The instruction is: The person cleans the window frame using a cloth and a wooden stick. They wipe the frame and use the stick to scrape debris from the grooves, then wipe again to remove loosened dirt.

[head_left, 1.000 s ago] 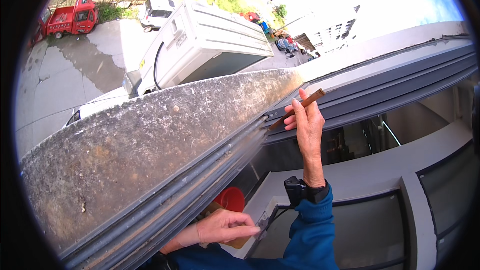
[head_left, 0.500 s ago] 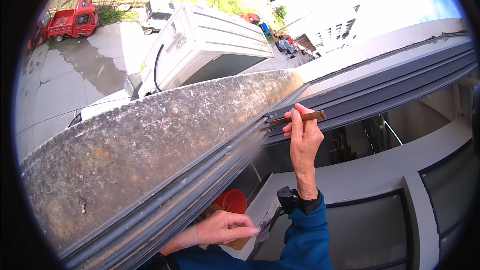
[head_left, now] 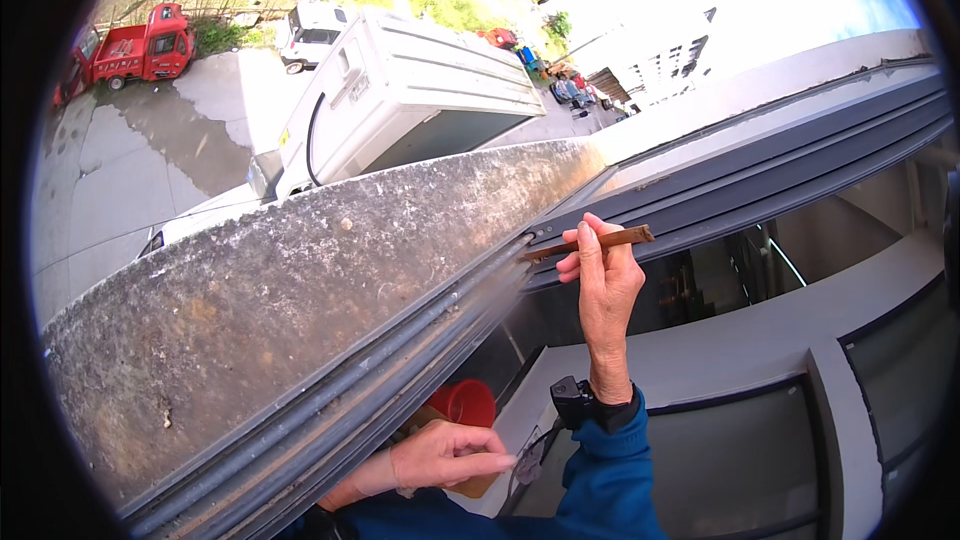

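Note:
A thin brown stick (head_left: pixel 632 235), perhaps wood, is pinched between the thumb and fingers of my right hand (head_left: pixel 606 280). Its far end points left into the corner of the dark grey window frame, at the end of the grooved sill track (head_left: pixel 430 335). Dirt lies along the track's grooves. Lower down, my left hand (head_left: pixel 447 452) hovers on the inner side of the track, near a red bucket (head_left: pixel 466 402). Its fingers stretch loosely to the right, and I see nothing held in them. A yellowish thing beneath that hand is mostly hidden.
Outside the track runs a weathered concrete ledge (head_left: pixel 300 270). Beyond and below it stand a white box truck (head_left: pixel 430 70) and a red three-wheeled cargo vehicle (head_left: pixel 150 45). The dark frame's upright (head_left: pixel 760 170) extends to the right. A greyish cloth (head_left: pixel 530 462) hangs beside my left hand.
The stick's tip has shifted slightly left and down, out over the end of the track, with my right hand moving a little the same way. My left hand stays put.

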`<state>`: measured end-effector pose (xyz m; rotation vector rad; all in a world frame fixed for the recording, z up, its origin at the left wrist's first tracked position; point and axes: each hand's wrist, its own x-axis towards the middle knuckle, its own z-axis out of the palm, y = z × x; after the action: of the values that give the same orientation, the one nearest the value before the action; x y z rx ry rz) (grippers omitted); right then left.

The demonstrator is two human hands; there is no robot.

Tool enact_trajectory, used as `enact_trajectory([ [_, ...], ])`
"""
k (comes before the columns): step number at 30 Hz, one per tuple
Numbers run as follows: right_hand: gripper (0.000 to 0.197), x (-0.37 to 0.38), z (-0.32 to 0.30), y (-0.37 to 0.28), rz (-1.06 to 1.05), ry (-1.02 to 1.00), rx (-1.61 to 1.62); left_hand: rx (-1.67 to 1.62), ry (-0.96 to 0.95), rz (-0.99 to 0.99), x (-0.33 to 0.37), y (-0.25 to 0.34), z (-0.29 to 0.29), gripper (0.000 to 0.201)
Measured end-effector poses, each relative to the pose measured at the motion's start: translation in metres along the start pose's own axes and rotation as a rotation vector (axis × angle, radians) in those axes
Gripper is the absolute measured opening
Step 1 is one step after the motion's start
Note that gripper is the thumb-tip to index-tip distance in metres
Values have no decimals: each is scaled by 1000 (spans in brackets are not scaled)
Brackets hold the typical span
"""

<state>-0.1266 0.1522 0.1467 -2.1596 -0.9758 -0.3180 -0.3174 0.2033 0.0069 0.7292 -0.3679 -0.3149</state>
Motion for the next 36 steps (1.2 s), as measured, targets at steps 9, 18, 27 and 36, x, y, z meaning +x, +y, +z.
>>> enact_trajectory([
  [9, 17, 2, 24, 46, -83, 16, -145, 4, -1, -5, 0, -2, -1, 26],
  [18, 12, -12, 8, -6, -77, -45, 95, -9, -2, -5, -1, 1, -1, 25],
  [27, 16, 7, 28, 26, 18, -14, -25, -9, -6, -32, -2, 2, -1, 23],
  [36, 26, -16, 1, -24, 19, -131, 313, 6, 10, 6, 0, 0, 1, 25],
])
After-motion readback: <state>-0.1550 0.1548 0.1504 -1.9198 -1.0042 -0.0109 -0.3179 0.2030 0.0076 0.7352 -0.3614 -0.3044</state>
